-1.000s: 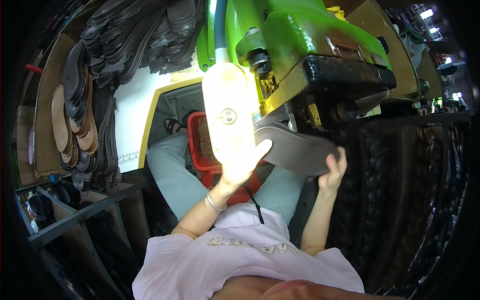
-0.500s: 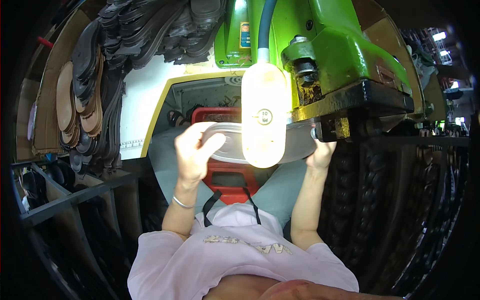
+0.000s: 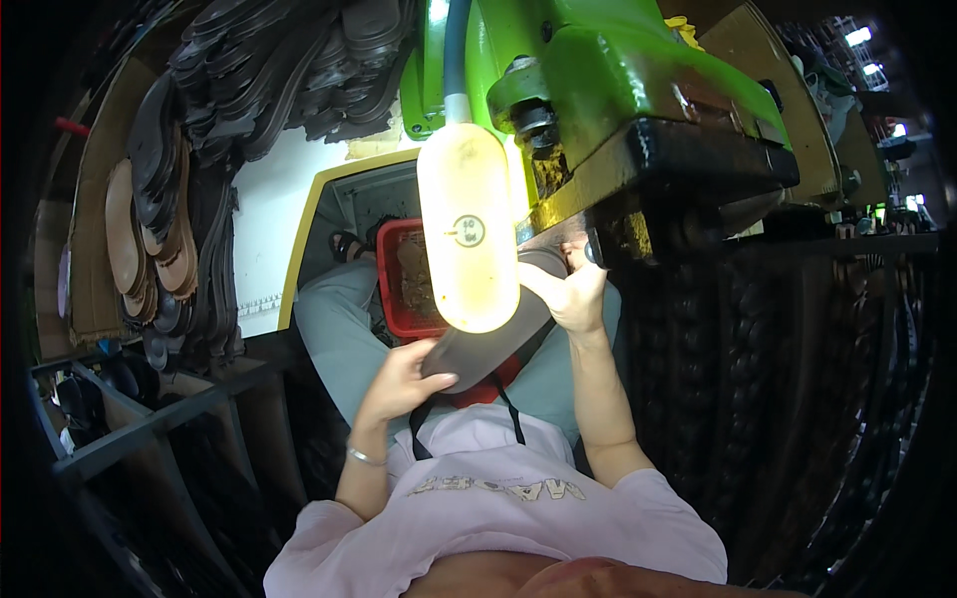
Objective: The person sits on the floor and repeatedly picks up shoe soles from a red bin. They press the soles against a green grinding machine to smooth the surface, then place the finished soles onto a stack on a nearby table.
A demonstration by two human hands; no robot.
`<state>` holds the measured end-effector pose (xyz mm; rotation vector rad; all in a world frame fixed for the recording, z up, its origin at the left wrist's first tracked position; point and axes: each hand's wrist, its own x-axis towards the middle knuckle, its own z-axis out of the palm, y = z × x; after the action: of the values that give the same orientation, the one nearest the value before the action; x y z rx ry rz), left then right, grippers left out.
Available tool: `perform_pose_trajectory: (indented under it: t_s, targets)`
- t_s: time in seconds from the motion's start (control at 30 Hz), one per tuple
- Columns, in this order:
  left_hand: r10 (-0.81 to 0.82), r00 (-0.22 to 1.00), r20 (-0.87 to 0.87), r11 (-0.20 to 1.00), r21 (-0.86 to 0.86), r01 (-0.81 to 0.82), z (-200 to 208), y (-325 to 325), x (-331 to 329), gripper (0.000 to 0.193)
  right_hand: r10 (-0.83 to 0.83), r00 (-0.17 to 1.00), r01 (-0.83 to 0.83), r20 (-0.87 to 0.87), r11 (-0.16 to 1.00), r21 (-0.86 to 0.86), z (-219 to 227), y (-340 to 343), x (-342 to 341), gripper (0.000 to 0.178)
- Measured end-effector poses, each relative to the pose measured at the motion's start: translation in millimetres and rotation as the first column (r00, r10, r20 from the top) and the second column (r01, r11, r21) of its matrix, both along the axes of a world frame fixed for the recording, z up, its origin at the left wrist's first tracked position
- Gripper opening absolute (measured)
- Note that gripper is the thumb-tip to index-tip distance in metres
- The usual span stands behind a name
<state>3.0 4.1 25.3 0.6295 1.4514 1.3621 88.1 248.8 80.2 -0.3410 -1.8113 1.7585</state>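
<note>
Between my two hands lies a dark grey shoe sole, slanting from near left up to far right. My left hand is closed on its near end, thumb on top. At the far end, beside the machine's dark metal head, my right hand grips the sole, some fingers hidden. A bright oval lamp on a bendable neck hangs in front and covers part of the sole. The green machine rises beyond my right hand.
Below sits a red basket between my legs. Stacks of dark soles and several tan soles lie at the left on a white table with a yellow edge. Divided shelves stand at the lower left.
The sole has swung from lying crosswise to a steep slant. My left hand has come nearer to me, while my right hand has shifted left. The view has moved a little too.
</note>
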Motion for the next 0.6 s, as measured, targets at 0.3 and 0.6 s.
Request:
perform_pose_trajectory:
  t_s: [0.3, 0.6]
  targets:
    - [0.392, 0.808, -0.441, 0.915, 0.282, -0.290, 40.7, 131.1, 8.0, 0.017, -0.208, 0.965, 0.236, 0.161, 0.955, -0.180, -29.9, -49.6, 59.1, 0.055]
    - [0.359, 0.756, -0.547, 0.933, 0.217, -0.285, 32.3, 134.2, 23.2, 0.009, 0.072, 0.954, 0.127, 0.292, 0.782, -0.610, -66.3, -111.2, 155.3, 0.024]
